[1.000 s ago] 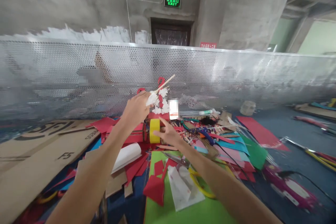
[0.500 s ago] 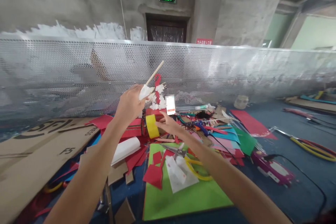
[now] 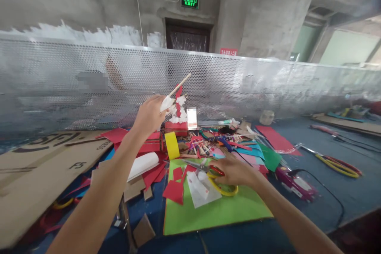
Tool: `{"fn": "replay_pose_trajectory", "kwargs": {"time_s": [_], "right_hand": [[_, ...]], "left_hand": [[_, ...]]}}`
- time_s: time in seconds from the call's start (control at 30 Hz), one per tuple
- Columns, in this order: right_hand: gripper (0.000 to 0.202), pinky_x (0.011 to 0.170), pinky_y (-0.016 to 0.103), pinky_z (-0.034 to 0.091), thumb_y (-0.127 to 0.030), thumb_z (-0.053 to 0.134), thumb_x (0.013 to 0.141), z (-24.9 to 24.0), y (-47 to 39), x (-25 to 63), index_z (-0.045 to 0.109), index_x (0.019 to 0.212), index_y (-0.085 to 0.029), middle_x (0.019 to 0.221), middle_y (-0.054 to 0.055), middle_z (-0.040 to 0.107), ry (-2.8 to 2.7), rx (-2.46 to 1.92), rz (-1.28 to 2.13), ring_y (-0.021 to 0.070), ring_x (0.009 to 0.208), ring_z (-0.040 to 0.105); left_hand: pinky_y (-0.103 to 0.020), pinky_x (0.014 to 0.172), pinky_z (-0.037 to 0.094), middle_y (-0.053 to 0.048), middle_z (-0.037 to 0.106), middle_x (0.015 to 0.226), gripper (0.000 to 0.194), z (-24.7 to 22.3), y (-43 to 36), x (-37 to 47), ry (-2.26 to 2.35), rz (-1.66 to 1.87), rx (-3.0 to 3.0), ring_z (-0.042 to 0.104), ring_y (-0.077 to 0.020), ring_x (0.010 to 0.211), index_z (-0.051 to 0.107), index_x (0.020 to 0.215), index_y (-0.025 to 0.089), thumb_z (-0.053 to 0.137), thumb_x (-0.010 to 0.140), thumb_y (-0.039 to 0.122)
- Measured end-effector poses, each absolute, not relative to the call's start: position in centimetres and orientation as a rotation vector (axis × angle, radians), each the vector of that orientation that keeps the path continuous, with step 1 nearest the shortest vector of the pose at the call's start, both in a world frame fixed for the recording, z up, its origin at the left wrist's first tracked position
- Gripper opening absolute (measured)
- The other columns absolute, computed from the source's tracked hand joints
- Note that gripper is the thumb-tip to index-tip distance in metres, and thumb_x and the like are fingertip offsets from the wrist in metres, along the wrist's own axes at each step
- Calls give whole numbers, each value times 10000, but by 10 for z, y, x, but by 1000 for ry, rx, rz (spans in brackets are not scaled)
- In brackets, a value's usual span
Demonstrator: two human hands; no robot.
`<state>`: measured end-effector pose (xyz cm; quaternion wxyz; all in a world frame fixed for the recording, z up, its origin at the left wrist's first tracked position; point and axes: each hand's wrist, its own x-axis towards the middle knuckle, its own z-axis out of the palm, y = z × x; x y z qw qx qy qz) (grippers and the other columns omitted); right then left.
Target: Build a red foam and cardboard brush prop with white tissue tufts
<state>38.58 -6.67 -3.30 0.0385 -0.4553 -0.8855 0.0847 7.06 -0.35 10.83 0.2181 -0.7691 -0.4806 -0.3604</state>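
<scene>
High at centre-left, my left hand [image 3: 149, 114] is closed on a wooden stick [image 3: 182, 83] with white paper [image 3: 166, 103] around its lower part. The stick slants up to the right, in front of a red-and-white paper figure [image 3: 179, 115] on a red box [image 3: 176, 128]. Down on the green board [image 3: 190, 222], my right hand [image 3: 233, 170] has its fingers curled at the handles of yellow-and-red scissors [image 3: 233, 192]. The scissors lie flat, their blades pointing left. Beside them are a white paper sheet [image 3: 198, 198] and red paper scraps [image 3: 173, 191].
A yellow tape roll [image 3: 172, 145] stands behind the board. White rolled paper [image 3: 143, 165] and cardboard [image 3: 53, 166] are at left. A glue gun [image 3: 228, 143], green paper [image 3: 268, 158], a purple power strip [image 3: 296, 184] with cord, and pliers [image 3: 333, 162] lie at right. A perforated metal barrier [image 3: 208, 83] runs behind.
My right hand has moved from beside the yellow tape down and right to the scissors' handles. My left hand stays raised with the stick. The view has shifted slightly.
</scene>
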Motion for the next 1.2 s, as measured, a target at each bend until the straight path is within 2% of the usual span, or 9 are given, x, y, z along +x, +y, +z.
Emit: {"fn": "replay_pose_trajectory", "kwargs": {"time_s": [0.07, 0.17, 0.37, 0.5, 0.63, 0.73, 0.93, 1.03, 1.2], "right_hand": [[223, 624, 275, 336, -309, 652, 757, -30, -67, 385, 636, 969, -242, 768, 15, 642, -2722, -1392, 276, 179, 719, 563], [314, 611, 275, 347, -295, 649, 748, -15, -58, 389, 610, 1055, -240, 810, 17, 653, -2727, -1385, 356, 180, 704, 569], [410, 745, 293, 428, -287, 561, 853, 14, -24, 393, 505, 1255, -227, 1104, 85, 668, -2617, -1221, 476, 202, 863, 614], [586, 842, 370, 428, -362, 681, 756, 21, 2, 386, 500, 1294, -218, 1226, 143, 626, -2671, -1338, 253, 298, 1013, 595], [704, 944, 436, 410, -321, 699, 704, 23, 25, 377, 471, 1360, -207, 1293, 172, 588, -2727, -1308, 194, 348, 1141, 562], [725, 958, 430, 413, -271, 695, 676, 19, 37, 366, 473, 1365, -220, 1329, 158, 569, -2775, -1214, 217, 347, 1171, 557], [652, 909, 352, 434, -187, 639, 721, 16, 52, 340, 481, 1350, -245, 1323, 135, 589, -2790, -1037, 260, 291, 1147, 581], [578, 822, 320, 447, -265, 681, 750, 19, 57, 328, 520, 1305, -273, 1260, 101, 642, -2755, -1051, 273, 269, 1058, 623], [475, 711, 307, 406, -550, 731, 755, 22, 62, 316, 663, 1142, -282, 1046, 61, 740, -2665, -1095, 87, 262, 904, 661]], "left_hand": [[-345, 838, 463, -97, 669, 1017, 179, 108, -4, 69, -1341, -1008, -2136, 622, -282, 990, 648, 1013, 180, 523, 890, 217], [-335, 826, 466, -93, 667, 1003, 154, 108, -3, 67, -1336, -1029, -2133, 625, -275, 974, 645, 995, 176, 540, 889, 214], [-334, 892, 468, -85, 672, 1061, 183, 104, 4, 64, -1309, -1089, -2174, 622, -255, 1014, 649, 1033, 172, 530, 898, 200], [-337, 915, 471, -80, 673, 1070, 171, 105, 5, 62, -1318, -1111, -2195, 626, -246, 1019, 646, 1009, 177, 525, 888, 180], [-348, 913, 481, -78, 673, 1029, 146, 107, 3, 63, -1357, -1093, -2208, 630, -246, 1007, 638, 953, 187, 503, 897, 172], [-349, 910, 485, -78, 670, 1033, 128, 108, 3, 65, -1343, -1111, -2219, 627, -247, 1014, 635, 930, 190, 513, 896, 168], [-326, 873, 483, -68, 666, 1002, 132, 108, 1, 68, -1285, -1138, -2249, 627, -231, 970, 633, 917, 191, 508, 897, 152], [-328, 878, 483, -69, 666, 995, 140, 108, -1, 69, -1293, -1131, -2254, 626, -230, 972, 631, 916, 191, 501, 892, 146], [-334, 891, 484, -75, 672, 1017, 148, 108, 0, 69, -1295, -1120, -2258, 630, -235, 988, 636, 925, 187, 501, 882, 142]]}}
